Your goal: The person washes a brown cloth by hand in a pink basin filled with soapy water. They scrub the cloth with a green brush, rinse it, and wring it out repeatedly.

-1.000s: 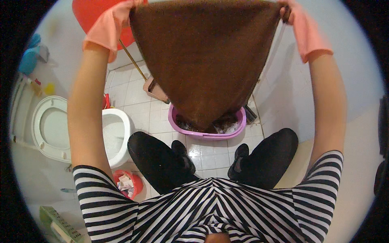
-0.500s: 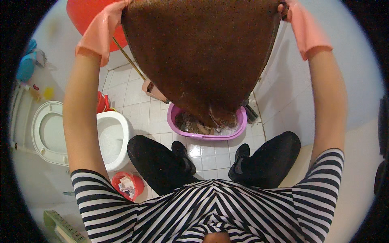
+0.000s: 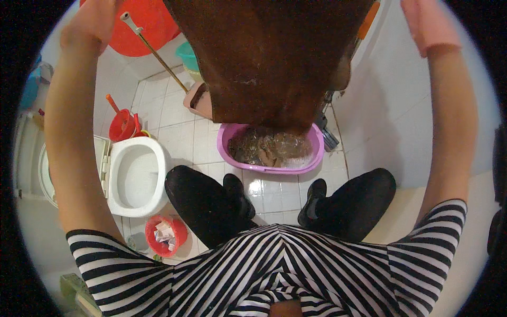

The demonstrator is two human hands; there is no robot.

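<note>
A wide brown cloth (image 3: 264,68) hangs from the top edge of the view, its lower end just over a purple basin (image 3: 271,170). In the basin lie wet, dark brown fabric and sudsy water (image 3: 272,150). My left hand (image 3: 92,24), in a pink rubber glove, is raised at the upper left. My right hand (image 3: 429,24), gloved the same way, is raised at the upper right. The fingers of both are cut off by the frame's top. The cloth stays up between the spread arms, so both hands appear closed on its upper corners, which are out of view.
An open white toilet (image 3: 138,177) stands at the left, with a red bin (image 3: 166,236) of paper in front. Behind are a red dipper (image 3: 122,125), a pink long-handled dustpan (image 3: 199,101), a teal container (image 3: 187,55) and a large red tub (image 3: 145,26). A wall (image 3: 385,105) rises at the right.
Both hands have moved up and farther apart, toward the frame's top. The brown cloth has risen with them; its lower end has come up off the basin's contents, showing more of them.
</note>
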